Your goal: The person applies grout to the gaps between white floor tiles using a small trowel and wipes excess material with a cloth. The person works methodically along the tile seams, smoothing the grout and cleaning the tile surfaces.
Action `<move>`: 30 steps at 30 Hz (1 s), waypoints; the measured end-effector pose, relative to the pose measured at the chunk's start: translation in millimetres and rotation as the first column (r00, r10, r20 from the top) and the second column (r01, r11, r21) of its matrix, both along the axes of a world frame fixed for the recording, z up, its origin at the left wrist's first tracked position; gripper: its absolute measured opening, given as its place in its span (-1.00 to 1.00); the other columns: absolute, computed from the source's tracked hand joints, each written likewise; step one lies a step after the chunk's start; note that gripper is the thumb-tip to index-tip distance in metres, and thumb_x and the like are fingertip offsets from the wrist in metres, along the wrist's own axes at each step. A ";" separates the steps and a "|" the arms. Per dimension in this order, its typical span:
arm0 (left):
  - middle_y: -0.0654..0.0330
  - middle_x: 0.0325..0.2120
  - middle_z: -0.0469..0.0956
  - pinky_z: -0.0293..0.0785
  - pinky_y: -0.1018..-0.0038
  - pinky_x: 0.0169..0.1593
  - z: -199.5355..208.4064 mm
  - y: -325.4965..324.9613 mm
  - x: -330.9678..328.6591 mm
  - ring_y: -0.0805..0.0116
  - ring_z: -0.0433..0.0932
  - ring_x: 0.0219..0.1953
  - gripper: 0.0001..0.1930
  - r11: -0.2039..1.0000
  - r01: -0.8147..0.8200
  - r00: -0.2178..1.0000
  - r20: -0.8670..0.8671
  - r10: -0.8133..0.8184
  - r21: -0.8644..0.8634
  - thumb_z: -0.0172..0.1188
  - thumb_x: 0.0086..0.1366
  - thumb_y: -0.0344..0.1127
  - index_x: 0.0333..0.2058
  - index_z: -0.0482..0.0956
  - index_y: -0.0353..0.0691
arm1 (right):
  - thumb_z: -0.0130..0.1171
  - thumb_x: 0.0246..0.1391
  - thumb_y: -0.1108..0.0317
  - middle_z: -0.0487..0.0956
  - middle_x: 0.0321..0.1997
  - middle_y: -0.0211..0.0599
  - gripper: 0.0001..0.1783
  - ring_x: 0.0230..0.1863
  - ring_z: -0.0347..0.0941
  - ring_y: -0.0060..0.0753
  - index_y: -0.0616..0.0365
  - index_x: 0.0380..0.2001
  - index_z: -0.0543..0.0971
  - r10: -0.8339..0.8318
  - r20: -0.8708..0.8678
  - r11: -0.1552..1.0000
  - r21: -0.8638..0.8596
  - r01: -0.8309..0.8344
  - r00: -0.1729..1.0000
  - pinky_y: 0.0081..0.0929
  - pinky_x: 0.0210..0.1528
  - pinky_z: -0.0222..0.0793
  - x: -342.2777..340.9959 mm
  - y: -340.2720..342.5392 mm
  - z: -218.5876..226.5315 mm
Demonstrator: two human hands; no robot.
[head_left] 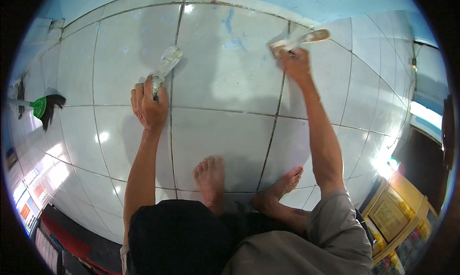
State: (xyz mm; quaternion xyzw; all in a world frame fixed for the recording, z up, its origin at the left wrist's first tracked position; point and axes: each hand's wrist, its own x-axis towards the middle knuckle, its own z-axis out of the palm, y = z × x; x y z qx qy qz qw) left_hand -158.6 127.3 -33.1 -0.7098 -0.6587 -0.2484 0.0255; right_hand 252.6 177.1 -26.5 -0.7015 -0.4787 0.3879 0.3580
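Note:
My left hand (150,104) is closed round the handle of a putty knife (170,59). Its broad blade is crusted white and points away to the upper right, just over the floor tiles. Farther off on the right, my right hand (295,65) grips a flat wooden-handled tool (316,35) near its wide end, with the handle jutting right. Motion smears this tool, and I cannot tell whether it is a brush or a scraper. White tiles (223,73) with dark joints lie beneath both hands, marked by blue smudges (229,21) between them.
My bare feet (209,179) rest on the tiles. A light blue wall (306,4) borders the far side. At the left is a green broom (40,107) with dark bristles. A yellowish wooden cabinet (388,217) stands at the lower right, and dark and red items (67,236) lie lower left.

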 end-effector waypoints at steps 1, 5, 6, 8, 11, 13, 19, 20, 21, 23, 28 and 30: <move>0.19 -0.32 0.49 0.39 0.27 -0.16 -0.5 -0.3 -0.5 0.17 0.45 -0.28 -0.62 1.000 -0.003 1.000 -0.004 0.003 0.004 0.35 0.18 -0.28 -0.01 0.63 -0.17 | 0.22 0.19 0.20 0.59 -0.62 -0.36 -0.70 -0.58 0.48 -0.60 0.26 -0.32 0.72 0.029 0.019 0.999 0.022 -0.029 0.999 -0.45 -0.51 0.40 -17.7 -7.4 0.1; 0.20 -0.32 0.49 0.39 0.27 -0.15 -1.1 -1.3 -6.2 0.17 0.45 -0.28 -0.62 1.000 -0.013 1.000 -0.018 0.013 -0.016 0.34 0.19 -0.27 -0.01 0.63 -0.17 | 0.25 0.17 0.17 0.58 -0.63 -0.32 -0.68 -0.58 0.48 -0.58 0.25 -0.42 0.69 0.062 0.109 0.987 -0.157 -0.044 0.992 -0.41 -0.48 0.42 -43.1 -1.3 15.7; 0.20 -0.32 0.48 0.39 0.27 -0.15 -1.5 -1.3 -3.9 0.18 0.45 -0.28 -0.62 1.000 -0.006 1.000 -0.002 0.006 -0.015 0.34 0.19 -0.27 0.00 0.63 -0.17 | 0.26 0.17 0.18 0.58 -0.63 -0.32 -0.68 -0.59 0.47 -0.58 0.25 -0.44 0.69 0.059 0.114 0.990 -0.132 -0.043 0.992 -0.42 -0.48 0.41 -26.8 -0.6 11.6; 0.20 -0.33 0.48 0.38 0.26 -0.14 -2.5 -0.2 0.1 0.18 0.44 -0.28 -0.62 1.000 0.003 1.000 0.016 -0.002 -0.023 0.34 0.20 -0.26 0.00 0.63 -0.16 | 0.26 0.16 0.21 0.59 -0.61 -0.35 -0.69 -0.57 0.44 -0.61 0.24 -0.51 0.68 0.052 0.191 0.994 0.083 -0.069 0.980 -0.47 -0.46 0.39 8.4 -4.6 2.3; 0.20 -0.33 0.48 0.38 0.26 -0.13 -0.7 -2.1 -3.2 0.18 0.44 -0.26 -0.62 0.999 -0.013 1.000 -0.008 0.013 -0.033 0.33 0.20 -0.25 0.01 0.63 -0.14 | 0.25 0.18 0.23 0.62 -0.56 -0.36 -0.74 -0.50 0.47 -0.60 0.24 -0.40 0.70 0.030 0.086 0.994 -0.111 -0.021 0.996 -0.44 -0.40 0.43 15.5 -23.9 11.0; 0.20 -0.32 0.48 0.37 0.27 -0.13 -0.4 0.5 -0.3 0.18 0.44 -0.26 -0.62 1.000 -0.006 1.000 -0.018 0.006 -0.009 0.33 0.21 -0.25 0.02 0.63 -0.13 | 0.23 0.20 0.23 0.67 -0.47 -0.23 -0.74 -0.46 0.56 -0.47 0.22 -0.28 0.71 0.031 0.159 0.998 -0.059 -0.022 0.987 -0.38 -0.34 0.48 -9.9 -31.9 -2.3; 0.20 -0.28 0.49 0.34 0.26 -0.14 -3.9 -3.0 -4.3 0.18 0.45 -0.24 -0.62 1.000 -0.013 0.999 -0.048 0.013 -0.013 0.33 0.21 -0.24 0.02 0.63 -0.13 | 0.23 0.18 0.11 0.65 -0.49 -0.06 -0.65 -0.48 0.60 -0.26 0.23 -0.33 0.68 0.051 0.178 0.999 -0.014 -0.049 0.983 -0.31 -0.34 0.50 -56.9 -25.9 -0.3; 0.20 -0.28 0.50 0.34 0.26 -0.14 -2.2 -0.7 -2.0 0.18 0.45 -0.24 -0.62 1.000 -0.004 0.999 -0.048 0.004 -0.002 0.34 0.21 -0.23 0.01 0.64 -0.13 | 0.23 0.18 0.11 0.65 -0.50 -0.06 -0.65 -0.49 0.60 -0.32 0.22 -0.30 0.70 0.049 0.366 0.996 0.053 -0.073 0.929 -0.31 -0.34 0.49 -31.7 -23.5 -9.8; 0.20 -0.27 0.50 0.33 0.26 -0.14 0.7 0.0 -2.0 0.18 0.45 -0.24 -0.62 1.000 -0.002 0.998 -0.055 0.002 0.004 0.34 0.21 -0.22 0.01 0.64 -0.12 | 0.24 0.18 0.12 0.66 -0.50 -0.09 -0.66 -0.49 0.59 -0.36 0.21 -0.29 0.71 0.028 0.295 0.999 0.009 -0.032 0.955 -0.32 -0.35 0.49 -10.2 -25.4 -6.3; 0.21 -0.27 0.50 0.32 0.26 -0.13 0.6 -2.0 -3.7 0.18 0.45 -0.23 -0.61 1.000 0.002 0.998 -0.058 -0.002 0.007 0.35 0.21 -0.20 0.01 0.64 -0.12 | 0.24 0.18 0.16 0.66 -0.51 -0.12 -0.69 -0.49 0.59 -0.43 0.22 -0.29 0.72 -0.012 0.207 0.999 -0.037 0.020 0.978 -0.34 -0.37 0.49 1.3 -33.4 -3.0; 0.20 -0.26 0.50 0.31 0.27 -0.14 -3.4 -1.6 -5.6 0.18 0.45 -0.22 -0.60 1.000 -0.016 0.997 -0.072 0.015 -0.022 0.35 0.21 -0.19 0.03 0.64 -0.09 | 0.27 0.13 0.23 0.66 -0.52 -0.06 -0.68 -0.49 0.60 -0.41 0.30 -0.51 0.67 -0.026 0.125 1.000 0.003 0.026 0.992 -0.36 -0.41 0.48 -65.3 -59.1 -21.4; 0.21 -0.26 0.50 0.31 0.27 -0.14 -4.2 -3.1 -10.1 0.18 0.45 -0.23 -0.60 1.000 -0.024 0.996 -0.085 0.023 -0.013 0.35 0.21 -0.20 0.03 0.64 -0.08 | 0.27 0.12 0.22 0.67 -0.50 -0.06 -0.67 -0.48 0.61 -0.36 0.31 -0.53 0.66 0.015 0.200 1.000 -0.026 -0.010 0.980 -0.35 -0.40 0.49 -95.7 -56.4 -1.5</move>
